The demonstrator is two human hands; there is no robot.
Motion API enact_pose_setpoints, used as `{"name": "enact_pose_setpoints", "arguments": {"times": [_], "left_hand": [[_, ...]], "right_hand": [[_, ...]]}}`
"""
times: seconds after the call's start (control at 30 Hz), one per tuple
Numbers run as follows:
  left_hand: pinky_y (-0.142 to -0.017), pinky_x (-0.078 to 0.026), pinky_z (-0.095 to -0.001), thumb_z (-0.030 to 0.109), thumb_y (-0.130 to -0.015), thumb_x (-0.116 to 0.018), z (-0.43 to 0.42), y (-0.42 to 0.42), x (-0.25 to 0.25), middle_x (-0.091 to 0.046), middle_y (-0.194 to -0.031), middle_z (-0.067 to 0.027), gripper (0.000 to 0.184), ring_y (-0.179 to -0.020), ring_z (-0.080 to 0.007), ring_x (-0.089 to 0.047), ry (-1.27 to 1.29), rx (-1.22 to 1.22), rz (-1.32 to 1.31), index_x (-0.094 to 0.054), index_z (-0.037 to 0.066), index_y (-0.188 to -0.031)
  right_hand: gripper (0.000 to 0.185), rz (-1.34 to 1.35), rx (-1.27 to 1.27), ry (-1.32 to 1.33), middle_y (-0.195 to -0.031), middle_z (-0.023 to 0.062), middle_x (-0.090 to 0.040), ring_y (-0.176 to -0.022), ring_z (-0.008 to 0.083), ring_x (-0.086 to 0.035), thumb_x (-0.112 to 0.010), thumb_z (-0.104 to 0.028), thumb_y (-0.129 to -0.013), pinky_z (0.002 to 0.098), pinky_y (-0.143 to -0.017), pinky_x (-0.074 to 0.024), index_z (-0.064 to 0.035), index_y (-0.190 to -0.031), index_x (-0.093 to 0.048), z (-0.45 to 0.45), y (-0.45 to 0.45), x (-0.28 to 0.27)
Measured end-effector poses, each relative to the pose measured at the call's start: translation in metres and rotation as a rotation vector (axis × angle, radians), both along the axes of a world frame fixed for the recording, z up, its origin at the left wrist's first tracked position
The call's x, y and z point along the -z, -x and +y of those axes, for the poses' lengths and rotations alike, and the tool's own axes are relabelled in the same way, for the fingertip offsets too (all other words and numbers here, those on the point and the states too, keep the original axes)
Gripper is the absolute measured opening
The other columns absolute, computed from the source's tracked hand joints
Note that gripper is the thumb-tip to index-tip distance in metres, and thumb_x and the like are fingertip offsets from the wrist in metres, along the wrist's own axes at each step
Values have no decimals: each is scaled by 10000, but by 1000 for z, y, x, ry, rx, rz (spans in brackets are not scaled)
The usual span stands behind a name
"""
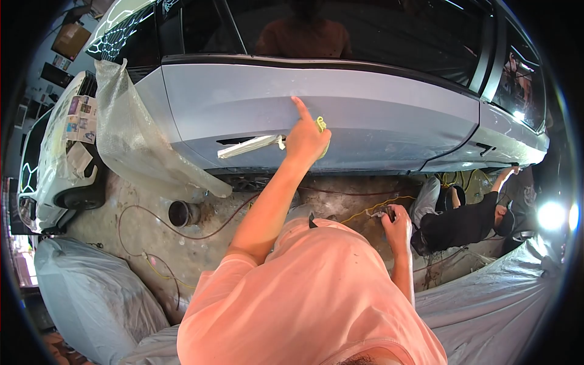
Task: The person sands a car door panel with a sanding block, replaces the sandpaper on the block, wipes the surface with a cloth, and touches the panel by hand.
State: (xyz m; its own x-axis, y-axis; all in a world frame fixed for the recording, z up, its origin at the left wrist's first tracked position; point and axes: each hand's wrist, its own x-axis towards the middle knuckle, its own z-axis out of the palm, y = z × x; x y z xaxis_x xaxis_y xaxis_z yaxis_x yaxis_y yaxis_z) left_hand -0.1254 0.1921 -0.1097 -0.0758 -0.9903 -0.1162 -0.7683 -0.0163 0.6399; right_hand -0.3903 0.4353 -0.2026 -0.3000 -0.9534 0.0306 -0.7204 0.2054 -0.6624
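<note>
My left hand (307,135) is at the grey car door (377,115), its index finger stretched out with the tip at the panel. The other fingers are curled round a yellow-green cloth (322,126), which pokes out beside them. Just left of this hand, white masking paper (249,146) sticks out from the door handle recess. Lower right, near my body, my right hand (397,224) is held away from the door with its fingers bent round a small dark object, too small to name. Dark windows (389,36) run above the door panel.
A person in black (459,225) crouches at the right by the car's lower edge. A bucket (180,213), hoses and a yellow cord (371,208) lie on the floor. Plastic sheeting (131,121) hangs at left. Covered shapes (97,292), another car (61,152) and a bright lamp (551,215) stand around.
</note>
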Motion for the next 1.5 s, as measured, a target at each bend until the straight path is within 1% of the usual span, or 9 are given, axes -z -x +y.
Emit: {"name": "enact_pose_setpoints", "arguments": {"times": [0.3, 0.4, 0.5, 0.6, 0.83, 1.0, 1.2, 1.3, 1.5], "left_hand": [[-861, -588, -472, 286, -890, -686, 6, 14, -5, -753, -1009, -196, 1160, -938, -398, -742, -83, 48, -14, 65, 2, -1726], [-967, -563, -443, 236, -909, -659, 15, 8, 35, -754, -1089, -163, 907, -1080, -380, -719, 172, 164, -22, -287, 104, -1725], [-1040, -523, -420, 149, -924, -625, 41, 2, 39, -747, -1139, -141, 557, -1171, -361, -684, 241, 241, 148, -657, 117, -1478], [-1029, -516, -419, 70, -908, -618, 71, -2, 42, -743, -1120, -150, 334, -1129, -358, -684, 147, 286, 328, -771, 48, -1204], [-957, -527, -443, 196, -936, -787, 113, 3, 17, -743, -1048, -124, 202, -1070, -347, -662, 100, 410, 334, -788, 62, -1088], [-959, -531, -438, 232, -969, -778, 114, 10, 19, -751, -1067, -140, 274, -1065, -344, -666, 100, 390, 393, -794, 54, -1176], [-950, -531, -341, 233, -999, -783, 102, 16, 37, -760, -1075, -102, 370, -1036, -190, -686, -284, 370, 715, -764, 31, -1308], [-844, -517, -279, 205, -994, -799, 101, 27, 40, -734, -1008, -26, 278, -924, -97, -645, -552, 248, 935, -773, 17, -1198], [-713, -497, -246, 134, -982, -792, 95, 34, 39, -714, -893, 28, 113, -816, -43, -628, -567, 254, 810, -706, 61, -970]], "right_hand": [[278, -53, 0, 35, -1010, 192, -722, -926, 346, -713, -747, -146, -890, 417, -862, -555, 12, -1116, -723, -6, -2, 9], [300, -224, 39, 89, -1020, 164, -735, -921, 285, -702, -756, -169, -910, 405, -863, -549, 9, -1151, -737, -23, -6, 2], [342, -664, 111, 93, -1003, 50, -715, -924, 138, -634, -765, -179, -929, 320, -858, -530, 6, -1216, -753, -51, -13, -19], [327, -1158, 126, 48, -1087, 30, -746, -975, 103, -677, -712, -152, -1009, 297, -893, -550, 29, -1281, -725, -72, -19, -37], [351, -1665, -69, -40, -1111, 91, -744, -999, 213, -754, -720, -127, -1042, 401, -904, -657, 3, -1359, -645, -86, -26, -24], [350, -1601, -75, -38, -1146, 94, -746, -1025, 202, -753, -725, -117, -1040, 378, -942, -637, 6, -1359, -649, -83, -32, -24], [333, -1496, -97, -114, -1217, 69, -723, -1073, 149, -707, -737, -116, -1031, 333, -980, -594, 9, -1333, -677, -73, -24, -48], [364, -1332, -91, -110, -1191, 49, -719, -1075, 129, -686, -761, -127, -1013, 309, -978, -568, 4, -1344, -683, -71, -20, -47], [368, -1271, -57, -121, -1181, 48, -721, -1070, 123, -677, -771, -119, -998, 298, -986, -543, 26, -1326, -686, -67, -9, -38]]}}
